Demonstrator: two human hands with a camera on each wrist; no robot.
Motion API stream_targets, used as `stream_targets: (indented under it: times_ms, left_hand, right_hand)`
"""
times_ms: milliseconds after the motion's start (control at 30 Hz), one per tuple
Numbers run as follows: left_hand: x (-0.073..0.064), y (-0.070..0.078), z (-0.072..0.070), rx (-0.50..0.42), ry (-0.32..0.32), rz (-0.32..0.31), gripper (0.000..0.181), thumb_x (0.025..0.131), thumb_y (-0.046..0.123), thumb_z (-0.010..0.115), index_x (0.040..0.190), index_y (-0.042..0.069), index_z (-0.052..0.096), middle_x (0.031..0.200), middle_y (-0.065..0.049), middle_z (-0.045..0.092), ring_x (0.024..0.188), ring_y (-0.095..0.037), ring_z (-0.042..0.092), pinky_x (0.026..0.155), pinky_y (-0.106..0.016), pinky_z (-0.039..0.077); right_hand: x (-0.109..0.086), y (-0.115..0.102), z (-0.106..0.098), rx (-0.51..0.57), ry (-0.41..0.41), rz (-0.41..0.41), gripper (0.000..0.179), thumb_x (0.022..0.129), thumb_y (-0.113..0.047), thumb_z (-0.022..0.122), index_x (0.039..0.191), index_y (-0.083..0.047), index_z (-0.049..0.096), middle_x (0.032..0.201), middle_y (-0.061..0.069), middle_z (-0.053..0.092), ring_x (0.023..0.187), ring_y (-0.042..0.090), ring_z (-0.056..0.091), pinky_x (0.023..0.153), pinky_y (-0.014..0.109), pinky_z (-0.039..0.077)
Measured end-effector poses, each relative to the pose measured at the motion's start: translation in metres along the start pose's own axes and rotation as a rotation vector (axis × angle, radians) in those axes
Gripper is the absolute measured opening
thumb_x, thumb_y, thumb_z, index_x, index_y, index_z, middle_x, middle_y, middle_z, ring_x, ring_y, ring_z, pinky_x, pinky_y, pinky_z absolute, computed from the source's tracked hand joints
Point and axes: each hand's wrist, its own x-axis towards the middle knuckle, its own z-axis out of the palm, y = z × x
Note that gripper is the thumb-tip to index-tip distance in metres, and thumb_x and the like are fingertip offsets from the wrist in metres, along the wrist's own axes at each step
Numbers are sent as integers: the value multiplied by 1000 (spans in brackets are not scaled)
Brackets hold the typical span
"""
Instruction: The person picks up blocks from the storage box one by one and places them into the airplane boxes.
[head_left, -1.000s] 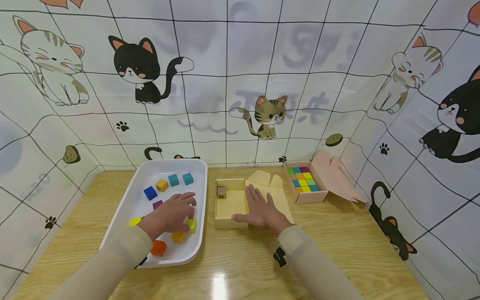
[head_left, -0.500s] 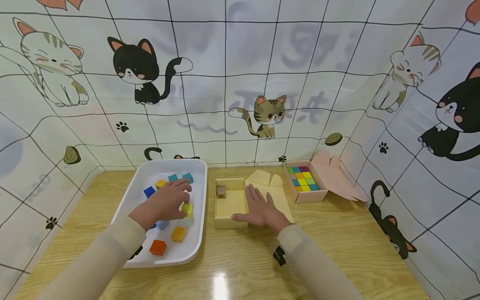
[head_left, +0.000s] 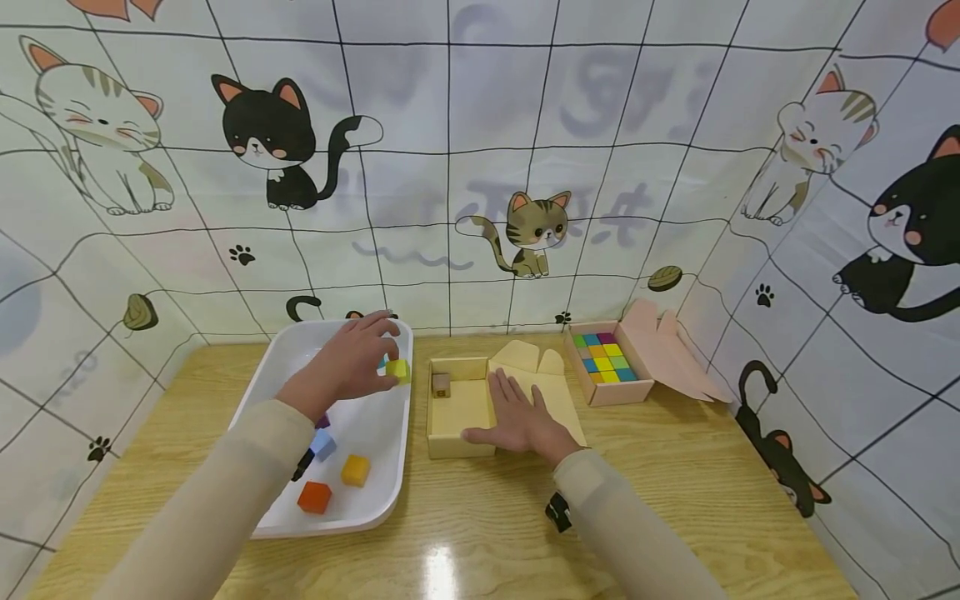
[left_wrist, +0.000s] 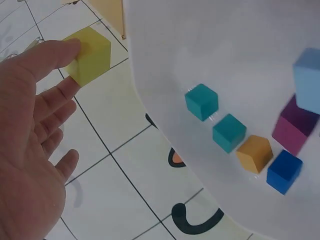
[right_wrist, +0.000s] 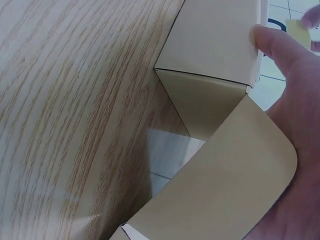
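Observation:
My left hand (head_left: pixel 348 364) pinches a yellow cube (left_wrist: pixel 92 56) between thumb and fingertips. It is raised over the far right part of the white tray (head_left: pixel 378 442), and the other fingers are loosely bent in the left wrist view. My right hand (head_left: pixel 525 423) lies spread across the cream cardboard box (head_left: pixel 461 447) and its opened lid (head_left: pixel 561 396). In the right wrist view its thumb (right_wrist: pixel 280 47) touches the box's edge. One brown cube (head_left: pixel 441 385) sits in the box's far left corner.
Inside the tray are an orange-red cube (head_left: pixel 314 497), an orange cube (head_left: pixel 356 471), a light blue cube (head_left: pixel 323 445) and several others, some hidden by my left arm. A pink box (head_left: pixel 622 395) filled with coloured cubes stands at the back right. Cat-print cloth (head_left: pixel 420 183) surrounds the table.
My left hand has risen with the yellow cube from the tray's middle toward its far right rim. The right hand has stayed on the cream box.

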Motion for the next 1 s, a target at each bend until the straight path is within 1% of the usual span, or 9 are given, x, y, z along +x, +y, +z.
stream_targets:
  times_ms: [67,133,333,467,600,767,833,933,1000]
  left_hand:
    - [6,4,0,-9,12,11,26,79,34,76,94,13,73,130,-8,58,145,-33,31,116,-56,31]
    - [13,7,3,-14,25,22,26,80,34,75,94,13,73,130,-9,58,145,-33,31,115,-55,32]
    - [32,21,14,-34,9,28,27,83,35,72,96,12,73,133,-7,57,146,-32,29,117,-53,30]
    - [43,31,24,-64,-28,39,27,83,35,73,96,12,74,134,-7,56,147,-31,28,116,-53,31]
    - [54,41,38,-70,-76,46,28,83,37,73,98,13,75,137,-5,55,148,-28,26,118,-51,29]
    - [62,51,52,-50,-109,64,30,83,38,74,100,13,76,138,-3,54,149,-26,25,120,-48,27]
    - [64,54,56,-59,-118,69,30,83,36,74,100,12,76,138,-4,54,149,-27,25,121,-48,26]
    - [67,57,60,-39,-134,78,31,84,36,74,102,11,76,139,-5,53,149,-27,24,121,-48,26]
    - [69,58,62,-8,-139,84,31,84,37,74,102,11,76,139,-5,53,149,-27,25,121,-48,26]
  right_hand:
    - [0,0,0,-2,1,3,109,84,-74,49,157,-10,-1,165,8,-3,154,28,3,122,59,2]
    - [0,0,0,-2,4,8,110,84,-74,49,157,-10,-1,166,8,-3,154,28,3,122,59,2]
    - [-2,-3,0,0,2,11,110,83,-74,51,157,-8,2,166,9,0,154,28,6,121,60,4]
    - [-3,-4,3,-10,2,9,109,83,-74,51,157,-8,4,166,9,1,154,29,8,121,60,4]
    - [-3,-3,6,-23,9,15,107,84,-72,51,157,-9,4,166,9,2,153,29,9,121,60,5]
    - [-5,-4,7,-26,9,16,108,84,-74,50,157,-10,3,166,7,1,154,27,7,122,59,4]
    - [-6,-4,7,-20,12,12,108,84,-73,51,157,-9,4,166,8,2,154,28,8,121,60,5]
    - [-6,-4,6,-17,15,12,107,84,-72,52,157,-9,4,166,8,2,154,28,8,121,60,5]
    - [-6,-4,7,-17,18,11,107,84,-72,52,157,-9,4,166,8,2,153,28,9,121,60,5]
